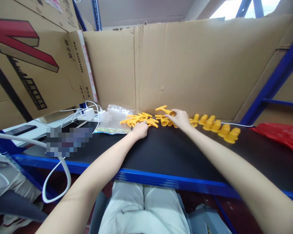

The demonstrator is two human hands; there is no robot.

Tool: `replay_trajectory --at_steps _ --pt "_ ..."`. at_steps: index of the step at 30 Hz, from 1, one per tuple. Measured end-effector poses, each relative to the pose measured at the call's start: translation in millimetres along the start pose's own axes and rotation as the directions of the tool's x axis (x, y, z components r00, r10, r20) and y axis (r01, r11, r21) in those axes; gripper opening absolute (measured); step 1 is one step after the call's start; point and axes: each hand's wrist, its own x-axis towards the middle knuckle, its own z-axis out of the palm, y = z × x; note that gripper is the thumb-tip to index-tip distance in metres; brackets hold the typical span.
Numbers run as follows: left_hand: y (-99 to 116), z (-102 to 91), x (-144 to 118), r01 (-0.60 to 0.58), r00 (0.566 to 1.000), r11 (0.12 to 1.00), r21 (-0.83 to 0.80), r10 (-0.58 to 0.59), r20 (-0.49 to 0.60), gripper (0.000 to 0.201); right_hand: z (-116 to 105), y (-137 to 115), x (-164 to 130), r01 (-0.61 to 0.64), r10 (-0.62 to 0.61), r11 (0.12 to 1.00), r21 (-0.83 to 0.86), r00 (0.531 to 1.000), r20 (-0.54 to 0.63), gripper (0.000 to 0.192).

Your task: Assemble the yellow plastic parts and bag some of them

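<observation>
Two bare hands at a scatter of yellow plastic parts on a black counter.

The left hand [140, 129] rests knuckles-up at the near edge of a pile of yellow T-shaped pieces [139, 119], fingers curled together; whether it grips one I cannot tell. The right hand [181, 119] is pinched shut on a yellow assembled part [166, 110], a T-handle sticking out of a cap, lifted just above the counter [161, 152]. Just right of that hand runs a row of yellow caps [217, 126], curving toward a red plastic bag [280, 135]. Left of the pile lies a clear plastic bag [112, 120], with a white charger [90, 113] beyond it. A cardboard wall [197, 65] stands behind everything.
</observation>
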Motion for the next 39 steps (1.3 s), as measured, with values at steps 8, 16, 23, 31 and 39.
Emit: replay_trajectory --at_steps 8,16,23,31,39 --pt "-4 -1.9 -2 0.037 0.997 0.99 -0.133 -0.045 -0.058 0.009 28 -17 6 0.101 -0.085 0.976 -0.191 0.992 0.091 0.043" --pt "3 -11.4 -5 0.069 0.996 0.997 -0.016 -0.068 0.051 0.031 50 -25 -4 0.1 -0.026 0.926 -0.364 0.979 0.204 0.046" --pt "-4 -4.6 0 0.102 0.994 0.978 -0.183 -0.109 -0.031 0.034 49 -28 -2 0.123 -0.026 0.942 -0.312 0.954 0.298 0.049" --pt "-2 -7.3 5 0.153 0.949 0.866 -0.476 -0.263 -0.174 0.036 52 -15 -7 0.238 -0.145 0.944 -0.227 0.92 0.364 0.054" --pt "-5 -8.2 6 0.183 0.915 0.798 -0.574 -0.352 -0.198 0.032 61 -20 -13 0.242 -0.119 0.916 -0.319 0.926 0.359 0.047"
